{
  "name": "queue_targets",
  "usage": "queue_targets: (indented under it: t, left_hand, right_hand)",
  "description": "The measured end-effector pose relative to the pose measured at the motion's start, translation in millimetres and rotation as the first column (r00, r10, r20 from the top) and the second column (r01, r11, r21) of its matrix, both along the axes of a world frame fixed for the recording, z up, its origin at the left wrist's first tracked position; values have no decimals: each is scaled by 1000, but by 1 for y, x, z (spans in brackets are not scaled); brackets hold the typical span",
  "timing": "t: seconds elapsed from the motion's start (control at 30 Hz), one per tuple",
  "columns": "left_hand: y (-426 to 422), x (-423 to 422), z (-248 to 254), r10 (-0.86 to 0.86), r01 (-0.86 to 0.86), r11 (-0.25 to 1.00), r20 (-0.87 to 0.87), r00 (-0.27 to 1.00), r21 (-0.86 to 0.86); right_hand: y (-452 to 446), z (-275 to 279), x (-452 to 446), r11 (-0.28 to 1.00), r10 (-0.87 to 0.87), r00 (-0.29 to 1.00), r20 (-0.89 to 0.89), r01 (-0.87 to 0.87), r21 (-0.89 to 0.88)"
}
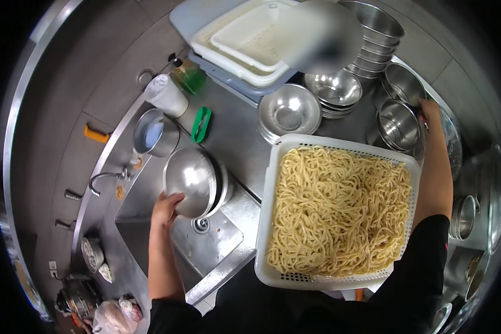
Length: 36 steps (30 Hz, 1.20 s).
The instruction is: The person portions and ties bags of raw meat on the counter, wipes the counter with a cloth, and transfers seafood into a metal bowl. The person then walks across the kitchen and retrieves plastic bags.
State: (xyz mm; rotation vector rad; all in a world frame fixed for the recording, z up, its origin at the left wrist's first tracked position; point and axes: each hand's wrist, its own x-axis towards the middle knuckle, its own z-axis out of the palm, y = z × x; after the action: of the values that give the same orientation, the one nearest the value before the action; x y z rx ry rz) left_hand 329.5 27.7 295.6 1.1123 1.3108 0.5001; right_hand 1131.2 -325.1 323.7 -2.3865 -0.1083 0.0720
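My left hand point(167, 209) grips the near rim of a steel bowl point(189, 182), its fingers closed on the edge. This bowl is tilted over the sink point(220, 236), with other bowls against its right side. At the far right my right hand point(428, 110) reaches to the steel pots; its fingers are largely hidden beside the rims of an upper pot point(404, 83) and a lower pot point(398, 125). Between my arms sits a white perforated basket point(263, 222) full of thick yellow noodles point(339, 211).
Stacked steel bowls point(289, 114) stand behind the basket. White trays point(250, 42) rest at the back. A green soap bottle point(188, 78), a white container point(167, 97), a green holder point(201, 124) and a steel pot point(156, 133) line the left counter, near the faucet point(108, 175).
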Motion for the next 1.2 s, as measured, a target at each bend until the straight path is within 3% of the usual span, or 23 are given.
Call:
queue_targets:
  t: [0.03,0.1,0.17,0.23,0.3,0.37,0.43,0.47,0.5,0.53,0.57,0.6,0.63,0.73,0.8,0.83,0.9,0.97,1.03,1.07,1.13,1.17,1.2]
  left_hand:
    - [3,-45,-10,4,-4,1000,-43,999,3]
    - [-16,-105,-12,201,-200,977,-10,980,71]
    - [-23,-169,-39,345,-333,935,-89,934,122]
    - [-16,-228,-105,414,-431,902,-313,855,14]
    - [3,-275,-198,407,-472,876,-367,836,-104]
    - [13,-293,-272,413,-465,867,-265,872,-179]
    - [6,-269,-313,495,-499,860,-57,867,-105]
    - [5,-256,-322,562,-575,798,-119,818,-181]
    - [2,-247,-331,624,-654,717,-195,757,-243]
    - [0,-243,-349,604,-634,726,-192,773,-266]
    - [0,-249,-368,671,-663,684,-96,735,-305]
    - [3,-252,-377,731,-689,640,-6,682,-340]
    - [4,-249,-378,722,-681,647,-8,691,-343]
    - [-2,-246,-376,712,-710,638,-123,691,-300]
    - [7,-241,-366,646,-626,557,-189,739,-545]
    - [7,-236,-350,644,-625,562,-188,742,-541]
    - [0,-223,-313,411,-584,776,-512,755,-238]
    - [6,-223,-303,388,-550,807,-507,770,-216]
    - [19,-228,-290,345,-485,857,-502,793,-176]
    - [24,-234,-282,321,-451,879,-507,800,-154]
    - [29,-239,-263,297,-414,902,-520,801,-122]
    - [26,-237,-255,337,-407,913,-516,787,-23]
    - [22,-237,-246,376,-396,915,-508,775,74]
  right_hand:
    - [-3,-2,4,998,46,999,15,-46,-31]
    - [-7,-10,17,993,101,994,28,-99,-63]
    - [-10,-18,27,989,114,991,67,-106,-104]
    - [-7,-16,27,979,90,991,94,-71,-190]
    - [-13,-28,47,937,160,967,200,-85,-338]
    - [-16,-36,45,892,211,950,232,-90,-444]
    - [-5,-21,19,844,124,978,167,-15,-536]
    - [0,-11,12,840,61,990,127,17,-543]
    - [9,-3,-19,949,-48,979,200,107,-296]
    - [8,-5,1,913,7,958,287,111,-393]
    - [29,25,-48,981,-157,983,100,167,-103]
    - [34,34,-58,979,-196,980,22,197,-44]
    - [36,36,-58,973,-227,972,-59,229,19]
    - [45,43,-58,959,-283,950,-134,283,-20]
    - [44,46,-56,966,-258,948,-184,258,-23]
    - [42,47,-54,973,-228,945,-234,228,-28]
    - [40,48,-49,974,-224,940,-256,224,-30]
    - [38,47,-48,975,-219,937,-274,219,-29]
    - [44,42,-62,975,-211,974,-80,216,59]
    - [45,43,-72,978,-209,978,3,209,-13]
    - [41,36,-68,976,-208,977,-52,204,-71]
    - [40,31,-57,972,-203,975,-92,190,-137]
    - [43,23,-48,961,-220,976,-4,216,-171]
